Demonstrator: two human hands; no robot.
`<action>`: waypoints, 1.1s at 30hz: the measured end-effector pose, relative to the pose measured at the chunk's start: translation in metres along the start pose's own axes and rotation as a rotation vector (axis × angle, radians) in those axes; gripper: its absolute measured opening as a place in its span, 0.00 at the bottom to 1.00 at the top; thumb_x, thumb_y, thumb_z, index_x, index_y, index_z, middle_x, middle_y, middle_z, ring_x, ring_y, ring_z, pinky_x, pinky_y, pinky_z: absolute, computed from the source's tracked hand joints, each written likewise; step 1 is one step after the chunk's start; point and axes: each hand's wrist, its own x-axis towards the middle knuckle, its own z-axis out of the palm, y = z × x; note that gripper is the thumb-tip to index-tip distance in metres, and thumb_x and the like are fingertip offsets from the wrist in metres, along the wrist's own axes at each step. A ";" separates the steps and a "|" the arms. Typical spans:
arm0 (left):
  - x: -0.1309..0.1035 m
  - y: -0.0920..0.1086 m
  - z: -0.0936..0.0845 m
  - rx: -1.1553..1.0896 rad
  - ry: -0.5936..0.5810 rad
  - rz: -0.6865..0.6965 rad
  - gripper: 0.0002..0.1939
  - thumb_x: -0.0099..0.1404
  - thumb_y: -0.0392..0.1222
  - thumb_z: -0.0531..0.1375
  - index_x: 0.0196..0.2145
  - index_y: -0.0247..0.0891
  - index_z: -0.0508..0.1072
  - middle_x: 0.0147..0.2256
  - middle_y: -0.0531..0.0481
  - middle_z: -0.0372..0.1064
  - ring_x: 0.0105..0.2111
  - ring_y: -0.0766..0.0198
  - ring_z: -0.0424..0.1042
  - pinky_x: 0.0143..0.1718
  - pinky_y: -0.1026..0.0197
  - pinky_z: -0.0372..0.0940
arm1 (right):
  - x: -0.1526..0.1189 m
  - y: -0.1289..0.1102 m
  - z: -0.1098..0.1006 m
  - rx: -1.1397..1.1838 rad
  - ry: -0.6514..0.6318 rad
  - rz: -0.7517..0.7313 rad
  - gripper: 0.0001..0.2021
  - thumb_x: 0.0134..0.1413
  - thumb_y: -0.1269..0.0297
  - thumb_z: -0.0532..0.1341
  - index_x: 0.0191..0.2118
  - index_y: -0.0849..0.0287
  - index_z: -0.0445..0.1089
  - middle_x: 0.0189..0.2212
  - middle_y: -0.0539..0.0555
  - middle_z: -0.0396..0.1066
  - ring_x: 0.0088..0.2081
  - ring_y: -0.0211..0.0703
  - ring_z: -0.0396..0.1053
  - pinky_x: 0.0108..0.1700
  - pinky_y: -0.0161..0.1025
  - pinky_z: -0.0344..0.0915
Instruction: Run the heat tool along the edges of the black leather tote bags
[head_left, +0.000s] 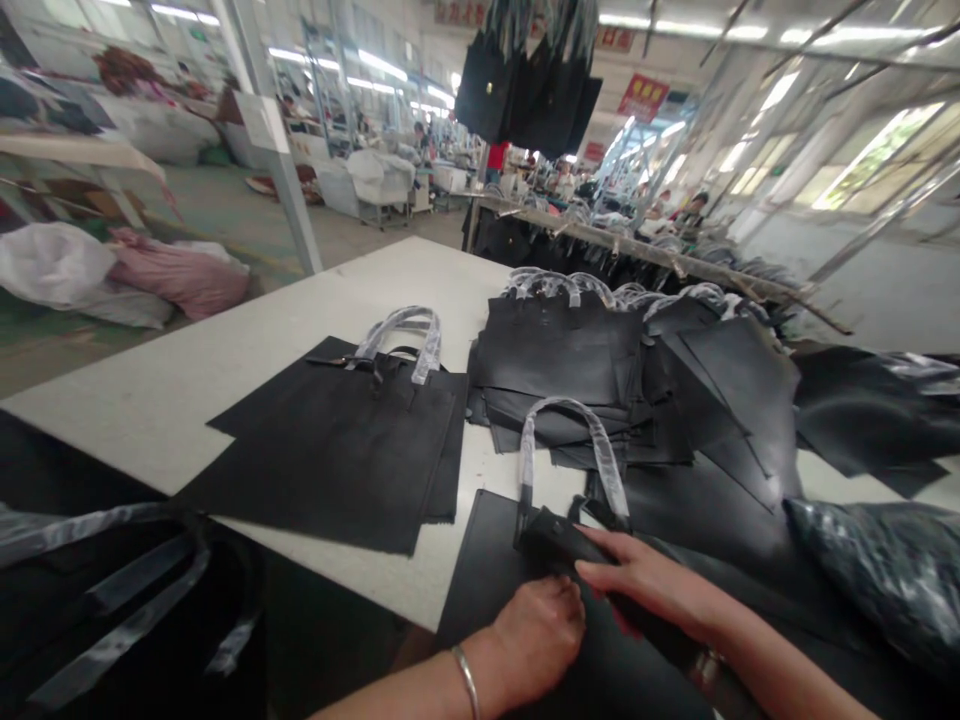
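Note:
A flat black bag panel (487, 560) lies in front of me, its arched handle (566, 410) wrapped in clear plastic. My left hand (541, 635), with a bangle at the wrist, is closed and rests on this panel; what its curled fingers hold, if anything, is hidden. Just to the right, my right hand (645, 580) grips a wide black strap (562, 540) that runs from the handle's base back under my forearm, where a metal fitting (706, 665) shows. Further left on the table, two overlapping black bag panels (337, 460) lie with plastic-wrapped handles.
Stacks of black panels (562, 350) with wrapped handles cover the white table's (285, 330) far right. A dark plastic-wrapped bundle (885, 570) sits at right. More wrapped handles (112, 590) lie at lower left. Black bag pieces (525, 90) hang overhead; a metal post (277, 150) stands beyond the table.

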 end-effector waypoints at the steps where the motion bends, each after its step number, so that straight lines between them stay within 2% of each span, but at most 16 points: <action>1: 0.000 0.000 0.001 0.004 0.002 0.003 0.08 0.65 0.32 0.55 0.41 0.30 0.70 0.41 0.40 0.72 0.46 0.57 0.69 0.51 0.57 0.64 | 0.007 -0.002 0.002 0.009 -0.026 -0.003 0.19 0.52 0.55 0.62 0.48 0.58 0.67 0.22 0.44 0.65 0.15 0.32 0.62 0.16 0.29 0.58; 4: 0.000 0.000 0.003 0.016 0.011 -0.007 0.08 0.64 0.32 0.56 0.42 0.29 0.70 0.39 0.41 0.72 0.45 0.57 0.70 0.50 0.58 0.64 | 0.030 -0.011 0.007 0.028 -0.058 -0.028 0.15 0.53 0.54 0.61 0.40 0.59 0.67 0.22 0.44 0.64 0.15 0.32 0.62 0.16 0.30 0.59; 10: -0.001 0.001 0.005 0.055 0.025 -0.017 0.05 0.63 0.34 0.58 0.38 0.30 0.70 0.36 0.45 0.71 0.40 0.59 0.71 0.44 0.59 0.66 | 0.057 -0.026 0.015 0.019 -0.092 -0.066 0.13 0.53 0.55 0.62 0.40 0.58 0.67 0.23 0.44 0.64 0.15 0.32 0.62 0.17 0.30 0.60; 16: 0.001 -0.001 0.017 0.077 0.013 -0.002 0.02 0.60 0.33 0.59 0.32 0.31 0.70 0.31 0.46 0.70 0.34 0.59 0.71 0.33 0.60 0.67 | 0.067 -0.037 0.026 0.013 -0.138 -0.038 0.13 0.53 0.55 0.62 0.40 0.58 0.67 0.22 0.44 0.64 0.15 0.32 0.63 0.16 0.29 0.61; 18: 0.007 0.001 0.028 0.044 -0.003 0.008 0.01 0.59 0.33 0.60 0.29 0.32 0.71 0.30 0.46 0.70 0.33 0.59 0.71 0.29 0.61 0.66 | 0.067 -0.040 0.028 0.004 -0.137 -0.033 0.13 0.53 0.55 0.62 0.40 0.58 0.66 0.22 0.44 0.65 0.15 0.32 0.63 0.16 0.29 0.61; 23: 0.029 0.011 0.057 -0.011 -0.048 -0.033 0.05 0.56 0.35 0.61 0.31 0.29 0.73 0.31 0.40 0.72 0.30 0.55 0.72 0.21 0.60 0.64 | 0.051 -0.040 0.023 -0.016 -0.126 0.018 0.13 0.55 0.55 0.61 0.41 0.58 0.66 0.21 0.44 0.64 0.15 0.30 0.62 0.17 0.27 0.60; 27: 0.038 0.015 0.057 -0.019 -0.065 -0.053 0.06 0.54 0.35 0.61 0.29 0.28 0.73 0.29 0.37 0.72 0.25 0.54 0.71 0.15 0.60 0.58 | 0.054 -0.042 0.024 -0.007 -0.137 0.043 0.14 0.55 0.53 0.61 0.39 0.58 0.65 0.22 0.44 0.64 0.15 0.31 0.62 0.16 0.28 0.60; 30: 0.038 0.014 0.055 -0.055 -0.020 -0.088 0.05 0.54 0.35 0.61 0.28 0.29 0.73 0.26 0.39 0.71 0.22 0.56 0.70 0.14 0.62 0.54 | 0.065 -0.048 0.029 0.005 -0.154 0.030 0.15 0.55 0.50 0.60 0.39 0.58 0.64 0.23 0.45 0.66 0.16 0.32 0.63 0.16 0.29 0.61; 33: 0.036 0.012 0.061 -0.099 -0.019 -0.095 0.03 0.53 0.35 0.62 0.26 0.33 0.72 0.24 0.40 0.71 0.22 0.57 0.70 0.15 0.63 0.54 | 0.066 -0.049 0.031 0.008 -0.169 0.036 0.15 0.55 0.50 0.61 0.38 0.58 0.64 0.24 0.46 0.66 0.16 0.32 0.64 0.17 0.29 0.61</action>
